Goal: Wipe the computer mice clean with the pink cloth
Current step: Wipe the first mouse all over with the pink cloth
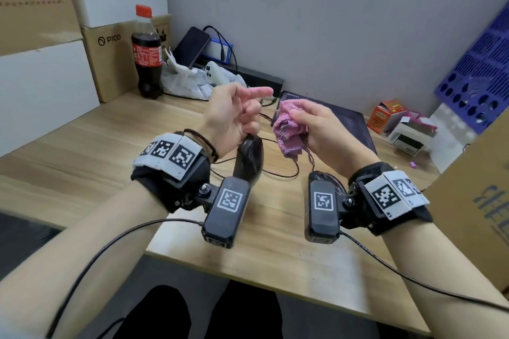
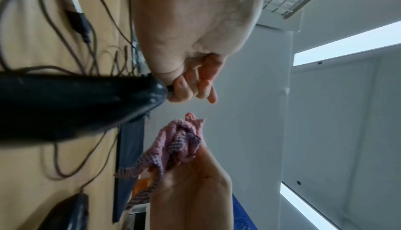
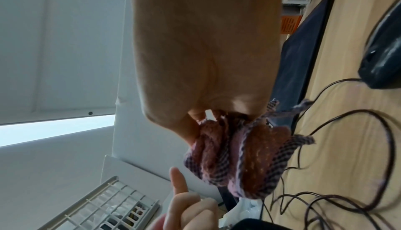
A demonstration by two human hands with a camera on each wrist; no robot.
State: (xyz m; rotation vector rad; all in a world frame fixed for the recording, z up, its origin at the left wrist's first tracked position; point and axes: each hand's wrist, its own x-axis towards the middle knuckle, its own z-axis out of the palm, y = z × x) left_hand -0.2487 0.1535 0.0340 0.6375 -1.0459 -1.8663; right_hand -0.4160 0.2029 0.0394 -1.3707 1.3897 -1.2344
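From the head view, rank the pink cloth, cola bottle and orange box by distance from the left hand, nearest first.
1. pink cloth: just right of the left hand, bunched in the right hand.
2. cola bottle: back left, by the cardboard boxes.
3. orange box: far right, near the wall.

Second mouse (behind wrist camera) mostly hidden.

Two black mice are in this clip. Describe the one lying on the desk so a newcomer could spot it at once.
Start from the wooden desk and find the dark mouse pad at its back right. In front of the pad, under the right hand that bunches the pink cloth, the resting mouse lies on bare wood. Unlike the lifted mouse gripped by the left hand, nothing holds it.
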